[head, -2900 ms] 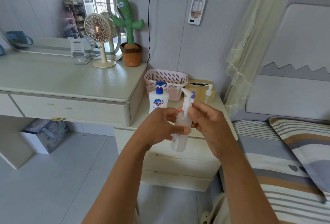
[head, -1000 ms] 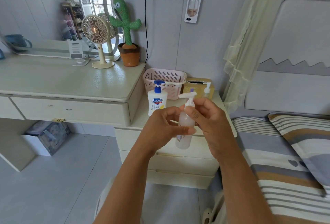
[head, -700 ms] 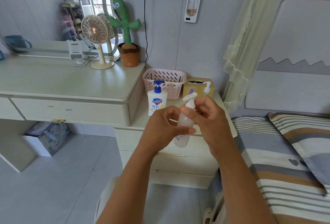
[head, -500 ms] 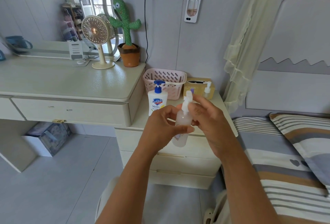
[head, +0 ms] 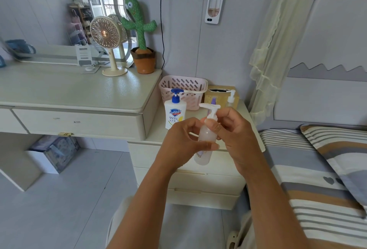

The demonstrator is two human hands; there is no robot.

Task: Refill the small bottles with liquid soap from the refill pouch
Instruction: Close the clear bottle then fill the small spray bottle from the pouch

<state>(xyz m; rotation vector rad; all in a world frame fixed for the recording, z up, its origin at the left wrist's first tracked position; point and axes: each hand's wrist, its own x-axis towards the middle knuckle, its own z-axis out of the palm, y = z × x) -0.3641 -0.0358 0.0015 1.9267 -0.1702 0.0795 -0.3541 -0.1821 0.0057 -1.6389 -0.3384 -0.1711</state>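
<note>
— What has changed in the last half second?

— The pump head (head: 210, 106) has turned. Before, its nozzle pointed away and looked narrow; now it lies broadside, a flat white bar across the top of the small bottle (head: 205, 141). Both hands have stayed about where they were.

— Who has hold of what?

— The left grip (head: 182, 143) is wrapped round the bottle's frosted body, thumb laid across the front. The right grip (head: 236, 137) pinches the white collar just under the pump head, thumb on the near side and fingers curled behind it.

— And where is the bottle?

— In the air, held close to upright in front of the low table (head: 156, 131) beside the bed (head: 317, 169), its base hanging before the top drawer. I can't tell how much is inside.

— What stands on the table?

— A white soap bottle (head: 174, 114) with a blue pump is just behind the left grip. Behind that is a pink basket (head: 182, 87), with a tan tissue box (head: 218, 95) beside it. Another small pump bottle (head: 231, 99) stands against the box. Something purple (head: 213, 101) shows there too, mostly hidden behind the pump head.

— And the higher table (head: 69, 90) to the left?

— It carries a small fan (head: 105, 36) and a toy cactus (head: 139, 26) in a brown pot.
</note>
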